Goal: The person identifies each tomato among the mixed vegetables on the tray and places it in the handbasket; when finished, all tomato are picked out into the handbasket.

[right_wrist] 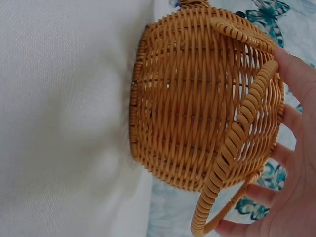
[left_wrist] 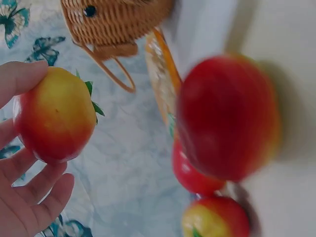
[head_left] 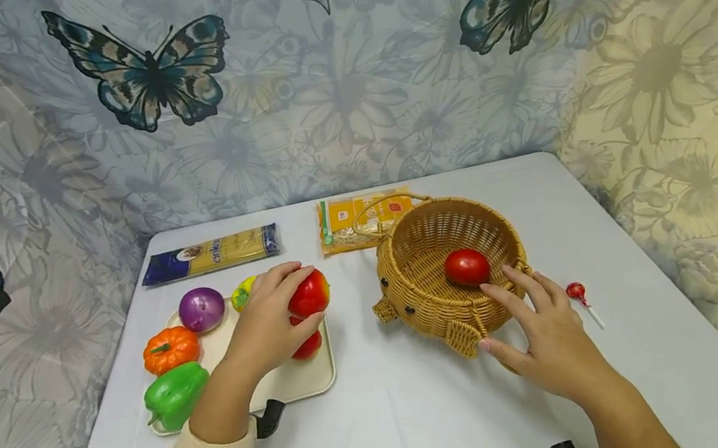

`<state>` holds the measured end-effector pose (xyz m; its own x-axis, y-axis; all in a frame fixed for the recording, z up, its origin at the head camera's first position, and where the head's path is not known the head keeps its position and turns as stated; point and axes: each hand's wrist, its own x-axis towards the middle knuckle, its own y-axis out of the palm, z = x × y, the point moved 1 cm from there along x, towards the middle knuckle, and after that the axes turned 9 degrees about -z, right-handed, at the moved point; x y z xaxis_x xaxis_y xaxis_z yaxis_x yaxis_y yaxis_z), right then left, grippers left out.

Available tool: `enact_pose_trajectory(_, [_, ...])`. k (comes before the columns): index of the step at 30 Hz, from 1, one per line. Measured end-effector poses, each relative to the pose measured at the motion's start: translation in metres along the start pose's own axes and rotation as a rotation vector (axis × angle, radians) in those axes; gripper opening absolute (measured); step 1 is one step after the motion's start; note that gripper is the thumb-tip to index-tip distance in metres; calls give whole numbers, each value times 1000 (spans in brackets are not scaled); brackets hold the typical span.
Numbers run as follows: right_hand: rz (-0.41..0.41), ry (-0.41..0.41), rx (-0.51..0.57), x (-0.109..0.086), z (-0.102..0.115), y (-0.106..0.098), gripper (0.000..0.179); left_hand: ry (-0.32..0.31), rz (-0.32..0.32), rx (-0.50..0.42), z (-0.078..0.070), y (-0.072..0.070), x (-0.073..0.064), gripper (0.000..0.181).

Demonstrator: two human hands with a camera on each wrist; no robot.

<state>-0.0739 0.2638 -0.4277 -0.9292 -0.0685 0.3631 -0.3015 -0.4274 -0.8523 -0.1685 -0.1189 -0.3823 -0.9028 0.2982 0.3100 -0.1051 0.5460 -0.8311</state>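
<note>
My left hand (head_left: 269, 324) is above the tray and grips a red-and-yellow fruit (left_wrist: 58, 116) with a green leafy top, thumb on one side and fingers on the other. Below it a red fruit (head_left: 308, 346) lies on the cream tray (head_left: 306, 381). At the right stands a fish-shaped wicker basket (head_left: 422, 308) with a red oval fruit (head_left: 467, 267) inside. My right hand (head_left: 554, 342) has its fingers spread on the basket's near right rim, beside the wrapped handle (right_wrist: 237, 133).
Also on the tray are a purple onion (head_left: 202, 309), an orange pumpkin (head_left: 171, 350), a green pepper (head_left: 177, 396) and a partly hidden yellow-green piece (head_left: 242, 293). Two food packets, one blue-and-yellow (head_left: 212, 254) and one orange (head_left: 359, 222), lie behind. A red lollipop (head_left: 577, 291) is right of the basket.
</note>
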Motion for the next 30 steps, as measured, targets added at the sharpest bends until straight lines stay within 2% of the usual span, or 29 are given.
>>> enact_pose_trajectory(8, [12, 8, -6, -1, 1, -2, 77, 110, -37, -106, -30, 12, 22, 65])
enact_pose_trajectory(14, [1, 0, 6, -2, 1, 0, 78, 165, -50, -164, -51, 24, 38, 64])
enact_pose_trajectory(23, [-4, 3, -3, -2, 0, 1, 78, 211, -15, -208, -83, 40, 57, 64])
enact_pose_trajectory(30, [-10, -2, -14, -1, 0, 1, 78, 236, 24, -193, -99, 57, 67, 64])
